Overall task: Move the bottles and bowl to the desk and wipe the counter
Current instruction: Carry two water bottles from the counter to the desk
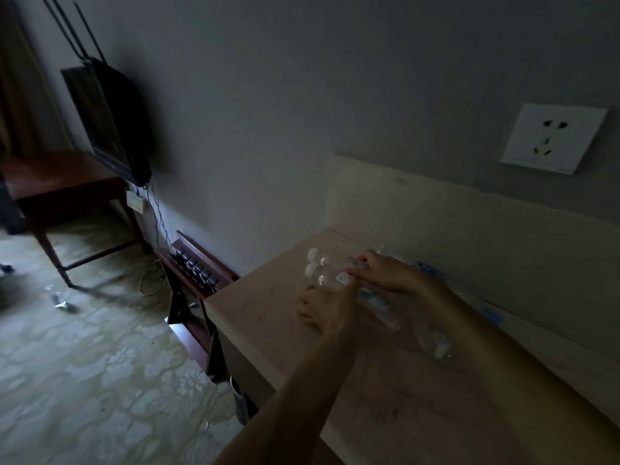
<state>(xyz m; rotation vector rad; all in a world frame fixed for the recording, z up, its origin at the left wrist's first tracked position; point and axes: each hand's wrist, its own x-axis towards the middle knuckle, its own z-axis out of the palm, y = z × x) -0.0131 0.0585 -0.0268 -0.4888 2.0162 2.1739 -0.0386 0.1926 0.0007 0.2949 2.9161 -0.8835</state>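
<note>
Both bare forearms reach forward and converge; the left hand [327, 308] lies lower, fingers curled in a grip, while the right hand [389, 275] sits just above it, fingertips pinching beside the left thumb

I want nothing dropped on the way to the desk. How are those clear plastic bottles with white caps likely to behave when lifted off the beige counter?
The clear plastic bottles with white caps look empty, so probably light. They lie on their sides on the beige counter, so may roll if released. Thin, smooth walls could flex or slip under the left hand and right hand.
</note>
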